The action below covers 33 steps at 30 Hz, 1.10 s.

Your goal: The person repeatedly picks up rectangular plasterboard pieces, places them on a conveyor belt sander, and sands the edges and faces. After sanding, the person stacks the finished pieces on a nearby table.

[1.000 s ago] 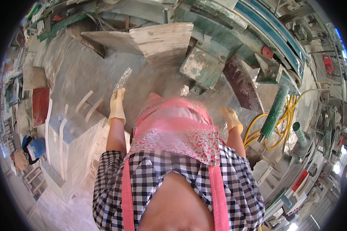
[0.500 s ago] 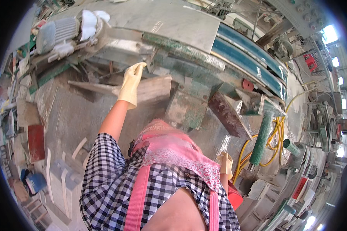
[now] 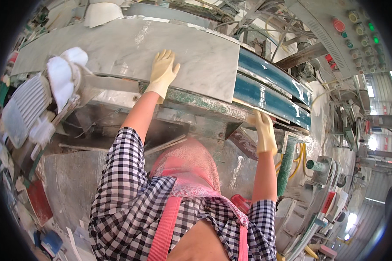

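Both rubber-gloved hands have risen and come forward over the past second: the left hand (image 3: 163,74) onto a stone slab (image 3: 200,56), the right hand (image 3: 264,132) up to the machine's edge. Flat, smooth and pale grey with faint veining, the slab spreads under and around the left palm, its far-left end hard to make out. Left fingers lie straight, slightly parted, grasping nothing. Right fingers bend at the rim of glossy blue belts (image 3: 261,92); whether they grip cannot be told. Just below the left palm runs a flaking green rail (image 3: 204,103); leftward sits a ribbed motor (image 3: 25,108). Beyond the right hand, a button panel (image 3: 335,37) is cut off above.
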Each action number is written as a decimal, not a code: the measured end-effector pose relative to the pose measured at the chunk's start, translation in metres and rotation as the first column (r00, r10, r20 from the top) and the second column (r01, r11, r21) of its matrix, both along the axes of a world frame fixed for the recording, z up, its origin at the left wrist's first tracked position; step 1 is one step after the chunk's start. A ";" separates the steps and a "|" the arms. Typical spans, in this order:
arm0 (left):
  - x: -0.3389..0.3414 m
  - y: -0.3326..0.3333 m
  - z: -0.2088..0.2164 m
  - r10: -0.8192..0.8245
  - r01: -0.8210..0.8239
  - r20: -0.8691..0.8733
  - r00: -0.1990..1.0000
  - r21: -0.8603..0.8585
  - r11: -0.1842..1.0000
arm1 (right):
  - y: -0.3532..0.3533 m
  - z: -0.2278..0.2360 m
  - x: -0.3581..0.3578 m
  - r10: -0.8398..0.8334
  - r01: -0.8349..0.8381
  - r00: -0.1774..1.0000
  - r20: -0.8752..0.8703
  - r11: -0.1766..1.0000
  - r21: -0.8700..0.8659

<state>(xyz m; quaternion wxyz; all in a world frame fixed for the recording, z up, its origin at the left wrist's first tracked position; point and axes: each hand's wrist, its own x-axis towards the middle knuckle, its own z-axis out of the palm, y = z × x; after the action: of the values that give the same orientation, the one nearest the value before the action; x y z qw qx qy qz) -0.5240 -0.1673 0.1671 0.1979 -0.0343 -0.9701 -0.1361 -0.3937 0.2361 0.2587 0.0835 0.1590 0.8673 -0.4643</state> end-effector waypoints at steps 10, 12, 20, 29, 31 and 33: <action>0.002 0.006 -0.004 0.021 -0.021 0.000 1.000 -0.030 0.999 | -0.091 -0.074 -0.206 0.195 -0.173 0.981 0.023 0.804 0.569; 0.002 0.007 0.002 0.027 -0.026 0.036 0.999 -0.041 0.999 | -0.103 -0.072 -0.215 0.102 -0.099 0.994 0.029 0.807 0.582; 0.004 0.009 0.006 0.021 -0.020 0.055 0.998 -0.028 0.999 | -0.090 -0.069 -0.214 -0.236 0.218 0.971 -0.036 0.939 -0.265; 0.006 0.012 -0.002 0.021 -0.021 -0.004 1.000 0.012 1.000 | -0.156 -0.044 -0.141 0.047 -0.127 0.984 -0.174 0.865 -0.486; 0.005 0.010 -0.005 0.002 -0.003 0.035 0.999 0.007 1.000 | -0.154 -0.041 -0.142 0.114 -0.089 0.962 -0.248 0.990 0.112; 0.003 0.007 -0.006 -0.023 0.023 0.015 1.000 0.005 1.000 | -0.139 -0.037 -0.148 0.120 -0.099 0.966 -0.227 0.990 0.104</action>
<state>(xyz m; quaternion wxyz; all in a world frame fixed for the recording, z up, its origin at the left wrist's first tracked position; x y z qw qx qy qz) -0.5207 -0.1605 0.1610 0.1889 -0.0437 -0.9708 -0.1410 -0.5417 0.0972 0.2213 -0.0004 0.0589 0.8989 -0.4342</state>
